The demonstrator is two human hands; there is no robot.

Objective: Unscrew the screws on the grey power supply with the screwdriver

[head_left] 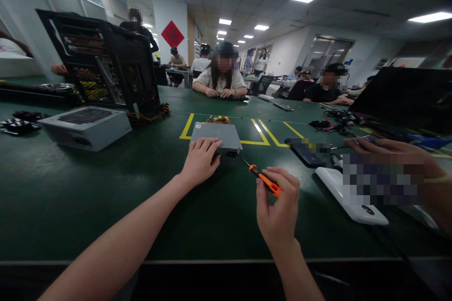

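Observation:
A small grey computer power supply lies on the green table, its cables bunched behind it. My left hand rests on its near left part, fingers laid over the top face and thumb down at the front side. In my right hand is an orange and black screwdriver, gripped by the handle between thumb and fingers. Its thin shaft points up and left, with the tip at the power supply's near right corner, beside the dark socket. Whether the tip sits in a screw cannot be made out.
A larger power supply and an open black computer case stand at the left. To the right lie a dark phone, a white device and tangled cables. Another person's hand reaches in from the right.

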